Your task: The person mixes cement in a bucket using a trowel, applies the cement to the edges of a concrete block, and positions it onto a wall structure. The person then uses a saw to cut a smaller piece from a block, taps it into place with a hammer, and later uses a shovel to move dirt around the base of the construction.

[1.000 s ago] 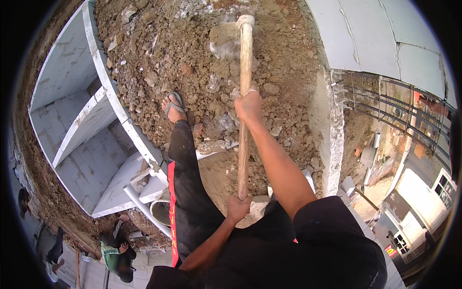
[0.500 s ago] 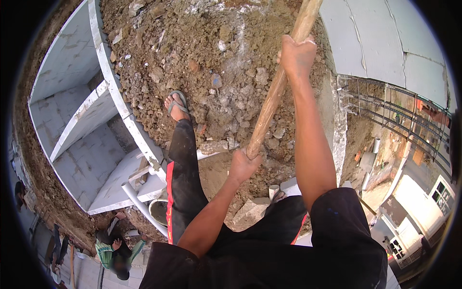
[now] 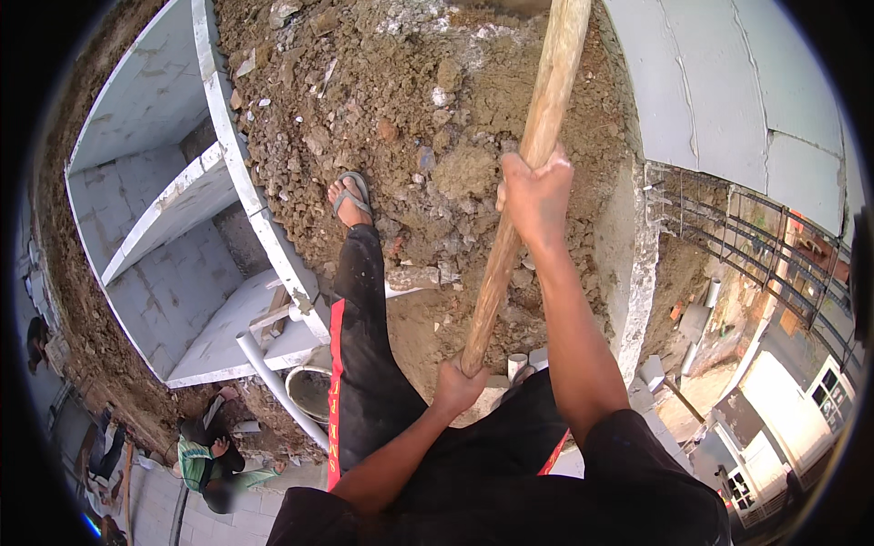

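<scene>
Both of my hands are wrapped round a long wooden handle (image 3: 535, 123) that slants from between my legs up past the top edge, where its far end is out of view. My right hand (image 3: 537, 193) grips it partway up. Lower down, my left hand (image 3: 458, 388) closes round the near end, by my thighs. Beneath the handle lies rough brown soil (image 3: 428, 136) mixed with stones and pale rubble. My left foot in a flip-flop (image 3: 353, 196) stands on this soil.
Grey block walls (image 3: 238, 164) form open compartments on the left. A white pipe (image 3: 278, 387) and a bucket (image 3: 309, 393) are near my left leg. Grey blockwork (image 3: 728, 73) and steel rebar (image 3: 737, 223) stand right. A person in green (image 3: 196, 460) is at lower left.
My hands have drawn the handle down toward my body. My right hand sits lower and slightly left, and my left hand is lower too. The view has shifted slightly.
</scene>
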Available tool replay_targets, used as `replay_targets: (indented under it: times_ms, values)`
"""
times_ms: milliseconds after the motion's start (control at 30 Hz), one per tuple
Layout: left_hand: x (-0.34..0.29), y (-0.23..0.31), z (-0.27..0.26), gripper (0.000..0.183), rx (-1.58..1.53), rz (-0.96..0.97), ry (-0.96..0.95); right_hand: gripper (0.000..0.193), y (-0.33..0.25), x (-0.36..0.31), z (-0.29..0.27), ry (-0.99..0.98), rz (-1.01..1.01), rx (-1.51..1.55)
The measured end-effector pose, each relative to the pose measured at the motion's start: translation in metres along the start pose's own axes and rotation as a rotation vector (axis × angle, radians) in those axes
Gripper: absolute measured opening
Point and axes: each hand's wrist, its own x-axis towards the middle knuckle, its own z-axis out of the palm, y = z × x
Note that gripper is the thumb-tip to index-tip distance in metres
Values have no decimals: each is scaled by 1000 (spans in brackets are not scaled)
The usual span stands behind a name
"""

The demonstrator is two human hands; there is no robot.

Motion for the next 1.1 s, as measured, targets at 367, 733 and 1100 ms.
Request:
replay_targets:
  times_ms: [367, 733, 1100]
  values:
    - [-53, -2, 4, 27, -365, -436, -77, 43, 143, -11, 68, -320, 219, -732]
    - [-101, 8, 56, 18, -247, -326, -173, 34, 63, -42, -49, -100, 239, -295]
    - [-58, -19, 46, 20, -312, -434, -203, 37, 170, 1, -33, -99, 335, -598]
